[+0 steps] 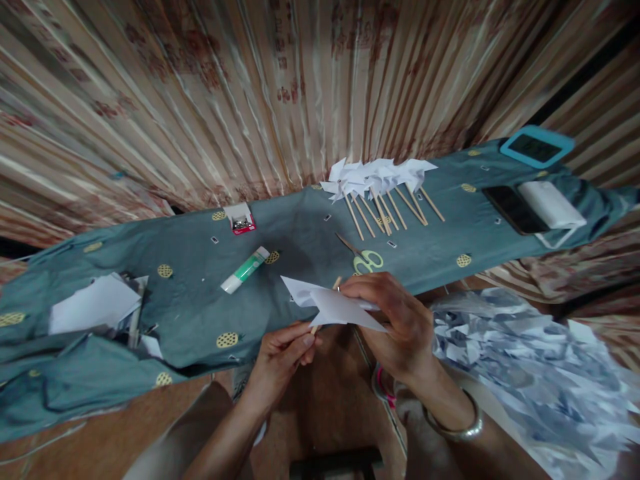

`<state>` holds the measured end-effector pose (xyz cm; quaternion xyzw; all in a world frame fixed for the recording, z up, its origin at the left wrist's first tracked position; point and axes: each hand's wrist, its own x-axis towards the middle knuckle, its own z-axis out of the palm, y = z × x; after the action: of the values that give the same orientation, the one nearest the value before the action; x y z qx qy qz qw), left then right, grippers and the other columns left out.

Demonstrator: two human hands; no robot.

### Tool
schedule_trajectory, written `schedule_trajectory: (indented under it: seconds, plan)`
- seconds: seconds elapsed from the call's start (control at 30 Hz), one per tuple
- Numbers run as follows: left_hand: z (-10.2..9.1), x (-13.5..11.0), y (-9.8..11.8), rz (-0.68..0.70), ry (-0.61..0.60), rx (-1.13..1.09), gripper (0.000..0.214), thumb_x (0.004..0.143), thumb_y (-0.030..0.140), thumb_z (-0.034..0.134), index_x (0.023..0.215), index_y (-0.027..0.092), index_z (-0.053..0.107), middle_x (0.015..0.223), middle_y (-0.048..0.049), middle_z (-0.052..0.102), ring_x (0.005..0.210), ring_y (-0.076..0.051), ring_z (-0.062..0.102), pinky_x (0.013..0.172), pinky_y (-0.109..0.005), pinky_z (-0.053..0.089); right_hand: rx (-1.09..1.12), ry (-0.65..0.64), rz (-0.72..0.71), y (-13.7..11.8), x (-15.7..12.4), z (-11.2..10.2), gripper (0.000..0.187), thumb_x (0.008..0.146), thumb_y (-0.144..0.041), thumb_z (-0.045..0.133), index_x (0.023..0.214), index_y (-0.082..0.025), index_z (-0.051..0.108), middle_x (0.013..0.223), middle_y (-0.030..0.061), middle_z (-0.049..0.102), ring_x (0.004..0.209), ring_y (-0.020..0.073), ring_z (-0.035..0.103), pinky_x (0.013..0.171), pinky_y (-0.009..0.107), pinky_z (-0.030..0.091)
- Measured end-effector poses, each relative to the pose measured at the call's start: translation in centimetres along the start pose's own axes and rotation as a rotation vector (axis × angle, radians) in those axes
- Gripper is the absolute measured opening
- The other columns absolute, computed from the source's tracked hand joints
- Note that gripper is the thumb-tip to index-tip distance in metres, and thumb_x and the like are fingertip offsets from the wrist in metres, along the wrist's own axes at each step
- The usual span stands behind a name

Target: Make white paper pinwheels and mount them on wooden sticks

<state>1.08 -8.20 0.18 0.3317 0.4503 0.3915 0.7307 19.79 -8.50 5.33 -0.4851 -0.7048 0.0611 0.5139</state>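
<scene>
My left hand pinches the lower end of a thin wooden stick. My right hand is closed on a folded white paper pinwheel at the top of that stick, fingers pressed at its centre. Both hands hover just in front of the table's near edge. A row of several finished paper pinwheels on sticks lies further back on the grey-green cloth. Scissors with pale green handles lie just beyond my right hand.
A green and white glue stick lies left of centre, a small red box of pins behind it. White paper sheets sit at far left. A phone, a white box and a blue-framed device lie at right. Paper scraps pile up at lower right.
</scene>
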Motion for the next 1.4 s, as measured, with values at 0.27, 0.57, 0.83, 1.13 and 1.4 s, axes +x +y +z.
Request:
schedule_trajectory:
  seconds: [0.27,0.57,0.83,1.13,1.4]
  plan:
    - [-0.07,0.10,0.11,0.009,-0.028,0.036,0.028,0.063,0.041,0.087,0.078,0.018,0.081,0.066,-0.0027,0.067,0.052,-0.007,0.047,0.050,-0.021,0.035,0.020,-0.024,0.056,0.01,0.04,-0.07,0.019,0.085,-0.006,0.061,0.096,-0.021,0.065,0.091,0.0031,0.074,0.087,0.0173,0.069,0.080,0.031,0.055]
    - [-0.22,0.21,-0.19,0.011,-0.046,0.057,0.028,0.066,0.042,0.085,0.079,0.018,0.080,0.067,-0.0025,0.067,0.052,-0.007,0.045,0.051,-0.022,0.035,0.025,-0.015,0.097,0.01,-0.15,0.07,0.018,0.087,-0.008,0.060,0.095,-0.022,0.066,0.091,0.0027,0.074,0.086,0.0163,0.070,0.079,0.030,0.055]
    - [-0.01,0.23,-0.05,-0.005,-0.049,0.045,0.029,0.064,0.042,0.086,0.075,0.016,0.079,0.063,-0.0022,0.065,0.051,-0.007,0.045,0.049,-0.021,0.033,0.036,-0.022,0.104,0.00,-0.09,-0.10,0.016,0.087,-0.009,0.060,0.095,-0.021,0.066,0.090,0.0031,0.074,0.085,0.0160,0.070,0.078,0.030,0.055]
    - [0.13,0.26,0.00,-0.005,-0.054,0.034,0.027,0.064,0.041,0.086,0.074,0.016,0.079,0.064,-0.0023,0.066,0.050,-0.006,0.044,0.049,-0.021,0.033,0.055,0.000,0.140,0.07,-0.21,-0.03,0.017,0.085,-0.008,0.058,0.093,-0.021,0.066,0.087,0.0019,0.074,0.082,0.0154,0.069,0.076,0.029,0.055]
    - [0.32,0.25,0.16,-0.024,-0.037,0.039,0.028,0.063,0.040,0.086,0.073,0.015,0.079,0.064,-0.0031,0.067,0.051,-0.007,0.046,0.049,-0.021,0.034,0.056,-0.001,0.150,-0.04,-0.12,-0.14,0.019,0.084,-0.007,0.058,0.092,-0.022,0.067,0.087,0.0014,0.074,0.081,0.0155,0.069,0.075,0.029,0.055]
